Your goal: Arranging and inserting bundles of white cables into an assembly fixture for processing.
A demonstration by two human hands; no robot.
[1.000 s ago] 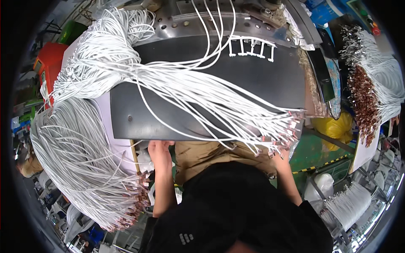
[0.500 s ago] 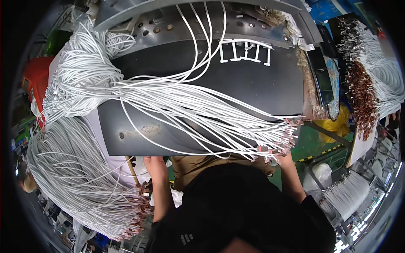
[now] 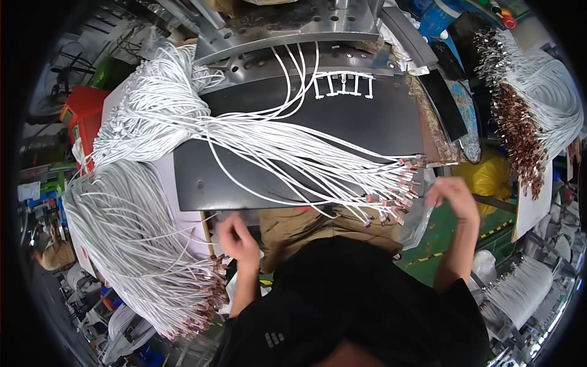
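Observation:
A long bundle of white cables (image 3: 275, 137) lies across a dark metal plate (image 3: 367, 122), its small connector ends (image 3: 400, 183) fanned out at the right edge. Just right of those ends is my right hand (image 3: 454, 194), raised with bent fingers apart and nothing visible in them. A clear plastic bag (image 3: 419, 217) hangs beside its fingertips; whether they touch is unclear. My left hand (image 3: 238, 237) is below the plate's front edge, its curled fingers smeared by motion. Several cables run up from the bundle beneath a metal machine part (image 3: 287, 37). A white comb-shaped plastic piece (image 3: 343, 85) lies on the plate.
Another heap of cables (image 3: 134, 238) with copper-coloured ends hangs at the left. More cable bundles (image 3: 550, 104) stand at the far right, near a yellow bag (image 3: 489, 177). A red box (image 3: 85, 116) is at the left. A person (image 3: 58, 254) is in the left background.
My right hand has come out from beneath the connector ends and moved right. My left hand has dropped back from the plate's edge. The view has shifted, showing more of the machine.

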